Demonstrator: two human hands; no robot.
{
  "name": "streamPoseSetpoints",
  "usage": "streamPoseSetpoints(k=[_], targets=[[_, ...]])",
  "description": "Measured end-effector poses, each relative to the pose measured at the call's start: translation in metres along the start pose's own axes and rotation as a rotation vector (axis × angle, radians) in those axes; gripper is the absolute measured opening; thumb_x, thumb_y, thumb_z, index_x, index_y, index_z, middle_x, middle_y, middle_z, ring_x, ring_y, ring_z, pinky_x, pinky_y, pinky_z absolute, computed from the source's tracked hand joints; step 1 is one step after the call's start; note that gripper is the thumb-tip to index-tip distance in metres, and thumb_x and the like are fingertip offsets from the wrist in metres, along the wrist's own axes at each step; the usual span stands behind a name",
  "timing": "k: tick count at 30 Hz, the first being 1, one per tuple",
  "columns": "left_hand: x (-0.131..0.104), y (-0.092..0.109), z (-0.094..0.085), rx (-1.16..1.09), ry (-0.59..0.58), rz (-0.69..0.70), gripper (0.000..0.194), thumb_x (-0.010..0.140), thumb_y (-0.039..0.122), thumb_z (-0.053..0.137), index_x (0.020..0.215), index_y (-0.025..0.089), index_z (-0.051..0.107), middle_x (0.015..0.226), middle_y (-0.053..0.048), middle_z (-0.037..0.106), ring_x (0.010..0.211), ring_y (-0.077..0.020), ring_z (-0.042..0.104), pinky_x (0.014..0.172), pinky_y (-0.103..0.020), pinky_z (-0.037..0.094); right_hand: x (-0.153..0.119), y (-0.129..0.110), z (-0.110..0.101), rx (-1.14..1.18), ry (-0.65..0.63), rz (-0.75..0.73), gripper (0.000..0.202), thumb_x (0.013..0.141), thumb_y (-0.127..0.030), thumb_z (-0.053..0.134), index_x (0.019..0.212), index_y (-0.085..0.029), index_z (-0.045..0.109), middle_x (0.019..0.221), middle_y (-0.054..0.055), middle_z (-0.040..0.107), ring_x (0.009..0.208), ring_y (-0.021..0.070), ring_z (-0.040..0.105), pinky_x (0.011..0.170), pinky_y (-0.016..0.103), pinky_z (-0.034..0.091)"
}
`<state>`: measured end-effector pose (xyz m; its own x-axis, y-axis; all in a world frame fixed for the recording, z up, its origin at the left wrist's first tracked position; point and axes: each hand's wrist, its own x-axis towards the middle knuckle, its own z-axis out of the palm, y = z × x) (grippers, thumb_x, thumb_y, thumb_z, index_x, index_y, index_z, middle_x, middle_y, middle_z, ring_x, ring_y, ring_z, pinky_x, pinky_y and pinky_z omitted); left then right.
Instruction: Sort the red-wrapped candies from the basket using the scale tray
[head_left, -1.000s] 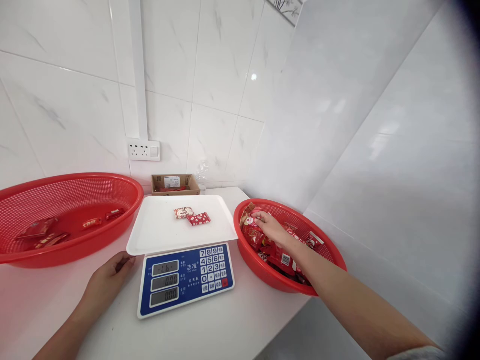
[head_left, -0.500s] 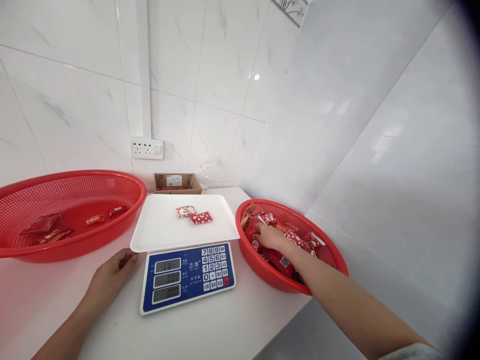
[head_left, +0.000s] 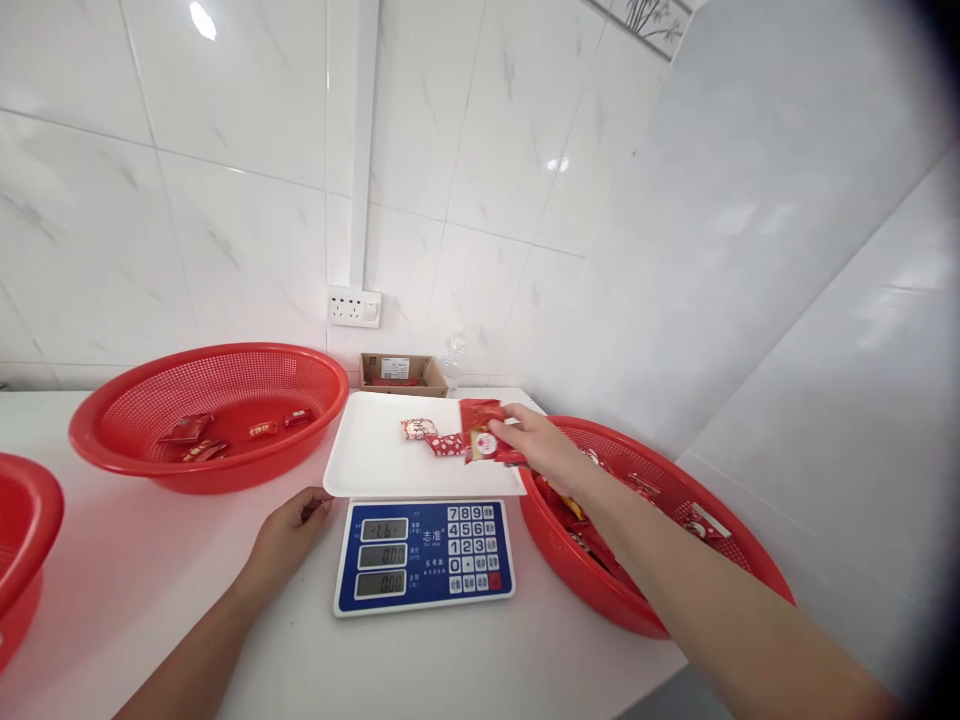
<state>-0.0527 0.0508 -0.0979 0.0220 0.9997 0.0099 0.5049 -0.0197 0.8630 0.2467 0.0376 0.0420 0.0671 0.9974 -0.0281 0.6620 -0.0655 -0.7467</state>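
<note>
White marble-patterned tiles point(head_left: 247, 240) line the back wall, streaked with grey veining and catching a bright glare at upper left, as a vertical white conduit point(head_left: 364, 150) runs down to a socket plate point(head_left: 355, 307) with a switch at its right end. Below, a small cardboard box point(head_left: 430, 373) bearing a white label point(head_left: 395, 368) sits against the wall beside crumpled clear plastic point(head_left: 454, 352). At right, a glossy pale grey wall point(head_left: 750, 230) adjoins a plant-patterned tile strip point(head_left: 649, 18) overhead.
</note>
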Motion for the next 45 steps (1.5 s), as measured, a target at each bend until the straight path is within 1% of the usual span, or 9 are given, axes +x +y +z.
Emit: streamPoseSetpoints(k=[4,7,11,14,19,28,34,38,45], targets=[[0.000,-0.001,0.000,-0.008,0.010,0.011,0.037,0.076,0.051,0.045,0.089,0.021,0.063,0.093,-0.004,0.073,0.088,-0.0269,0.066,0.069,-0.031,0.050,0.015,-0.025,0.037,0.004,-0.182,-0.030,0.021,0.088,-0.034,0.050,0.100,-0.018,0.057,0.085,0.005,0.069,0.061,0.0123,0.062,0.051,0.021,0.048],[0.000,-0.002,0.000,-0.012,0.016,0.011,0.036,0.076,0.050,0.045,0.088,0.021,0.063,0.092,-0.004,0.072,0.088,-0.0269,0.066,0.070,-0.032,0.050,0.025,-0.029,0.048,-0.054,-0.199,-0.073,0.018,0.084,-0.032,0.055,0.095,-0.019,0.060,0.088,0.004,0.066,0.061,0.0110,0.057,0.050,0.020,0.044],[0.001,-0.004,0.001,-0.022,0.016,0.013,0.035,0.076,0.049,0.045,0.088,0.022,0.063,0.094,-0.004,0.072,0.089,-0.0264,0.065,0.074,-0.033,0.049,0.030,-0.025,0.044,-0.146,-0.112,-0.132,0.021,0.085,-0.039,0.051,0.091,-0.021,0.059,0.082,0.001,0.061,0.062,0.0111,0.051,0.050,0.021,0.036],[0.002,-0.005,0.001,-0.030,0.020,0.015,0.034,0.076,0.048,0.045,0.088,0.022,0.064,0.094,-0.004,0.072,0.088,-0.0261,0.065,0.074,-0.033,0.049,0.029,-0.019,0.037,-0.198,-0.114,-0.144,0.024,0.086,-0.042,0.048,0.086,-0.020,0.059,0.077,0.000,0.060,0.059,0.0109,0.048,0.049,0.021,0.033],[0.004,-0.007,0.003,-0.032,0.027,0.025,0.032,0.077,0.047,0.044,0.085,0.022,0.064,0.090,-0.003,0.072,0.086,-0.0251,0.065,0.073,-0.032,0.048,0.025,-0.007,0.027,-0.285,-0.150,-0.131,0.022,0.085,-0.037,0.051,0.080,-0.018,0.061,0.072,0.000,0.059,0.060,0.0113,0.051,0.052,0.021,0.036],[0.002,-0.005,0.001,-0.019,0.012,0.024,0.032,0.077,0.046,0.043,0.084,0.022,0.063,0.089,-0.003,0.072,0.085,-0.0256,0.065,0.071,-0.032,0.048,0.022,0.000,0.023,-0.499,-0.183,-0.041,0.019,0.084,-0.033,0.052,0.092,-0.020,0.064,0.081,0.003,0.068,0.063,0.0142,0.061,0.058,0.024,0.041],[0.001,-0.004,0.002,-0.017,0.024,0.036,0.031,0.077,0.045,0.044,0.084,0.022,0.063,0.090,-0.003,0.072,0.086,-0.0257,0.065,0.071,-0.032,0.048,0.015,-0.008,0.028,-0.696,-0.172,-0.060,0.016,0.081,-0.036,0.054,0.085,-0.023,0.063,0.083,0.004,0.070,0.078,0.0219,0.063,0.061,0.028,0.040],[0.002,-0.005,0.002,-0.013,0.030,0.041,0.030,0.077,0.045,0.044,0.083,0.023,0.063,0.088,-0.002,0.072,0.084,-0.0249,0.065,0.069,-0.031,0.047,0.021,-0.007,0.038,-0.806,-0.122,-0.071,0.020,0.085,-0.036,0.049,0.086,-0.021,0.062,0.092,0.009,0.070,0.086,0.0262,0.062,0.063,0.031,0.041],[0.004,-0.009,0.003,-0.003,0.030,0.031,0.031,0.075,0.046,0.044,0.084,0.023,0.063,0.090,-0.002,0.072,0.086,-0.0248,0.065,0.072,-0.031,0.048,0.037,-0.006,0.041,-0.911,-0.093,-0.027,0.024,0.089,-0.033,0.046,0.095,-0.016,0.062,0.092,0.008,0.068,0.085,0.0222,0.063,0.066,0.033,0.046]])
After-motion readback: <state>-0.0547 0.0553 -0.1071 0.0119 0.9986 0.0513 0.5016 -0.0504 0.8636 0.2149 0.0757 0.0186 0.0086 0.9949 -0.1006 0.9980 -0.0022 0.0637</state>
